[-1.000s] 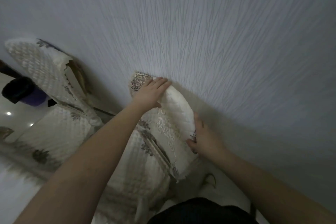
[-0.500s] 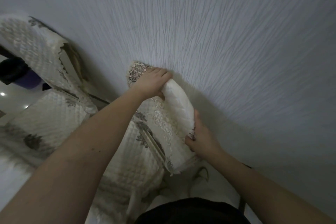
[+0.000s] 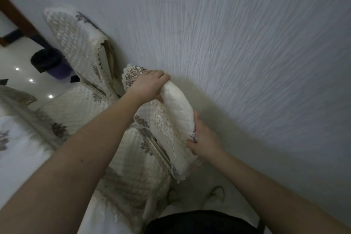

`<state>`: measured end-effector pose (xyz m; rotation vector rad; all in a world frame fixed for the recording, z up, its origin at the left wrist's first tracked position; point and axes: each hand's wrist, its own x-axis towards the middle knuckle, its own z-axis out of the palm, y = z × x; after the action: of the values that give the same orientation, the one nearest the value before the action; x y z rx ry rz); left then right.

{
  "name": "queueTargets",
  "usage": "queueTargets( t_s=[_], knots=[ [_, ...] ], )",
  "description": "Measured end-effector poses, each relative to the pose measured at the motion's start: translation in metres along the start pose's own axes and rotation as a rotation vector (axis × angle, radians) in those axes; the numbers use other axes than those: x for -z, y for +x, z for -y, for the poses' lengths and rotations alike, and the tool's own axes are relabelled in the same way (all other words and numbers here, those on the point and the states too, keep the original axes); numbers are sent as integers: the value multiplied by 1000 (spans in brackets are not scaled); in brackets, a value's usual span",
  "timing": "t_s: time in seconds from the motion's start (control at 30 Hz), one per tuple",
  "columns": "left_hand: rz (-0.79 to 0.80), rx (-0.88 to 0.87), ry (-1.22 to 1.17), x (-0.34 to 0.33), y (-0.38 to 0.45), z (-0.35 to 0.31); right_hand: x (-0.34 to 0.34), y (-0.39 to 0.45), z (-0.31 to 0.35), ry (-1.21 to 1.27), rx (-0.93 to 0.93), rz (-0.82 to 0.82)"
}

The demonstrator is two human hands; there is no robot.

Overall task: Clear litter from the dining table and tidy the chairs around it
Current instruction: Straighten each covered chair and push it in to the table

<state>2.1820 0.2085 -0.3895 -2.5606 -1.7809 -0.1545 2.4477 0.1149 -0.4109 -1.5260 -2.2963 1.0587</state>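
The person stood close to the wall [image 3: 237,43] and held the near chair [image 3: 133,157] by the top of its backrest, which was dressed in a cream quilted cover [image 3: 178,114]. The left hand [image 3: 150,85] was curled over the far corner of the backrest top, fingers toward the wall and thumb on the seat side, so it gripped the padded edge. The right hand [image 3: 204,140] was closed around the near corner, just beside the wall. I think both hands took the two corners because in this way the chair can be steered straight and kept from scraping the wall. A second chair [image 3: 76,47] with the same cover leaned against the wall further left. A dark bin [image 3: 51,62] stood on the shiny floor [image 3: 17,59], well apart from the wall.
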Motion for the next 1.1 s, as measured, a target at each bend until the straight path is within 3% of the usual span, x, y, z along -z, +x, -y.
queueTargets(
  t_s=[0.43, 0.87, 1.1],
  knots=[
    [-15, 373, -73, 5, -90, 78, -42, 63, 64, 10, 181, 219],
    [-67, 366, -96, -12, -103, 94, -59, 75, 68, 116, 164, 246],
    [-108, 389, -109, -18, -101, 92, -55, 88, 64, -21, 213, 247]
  ],
)
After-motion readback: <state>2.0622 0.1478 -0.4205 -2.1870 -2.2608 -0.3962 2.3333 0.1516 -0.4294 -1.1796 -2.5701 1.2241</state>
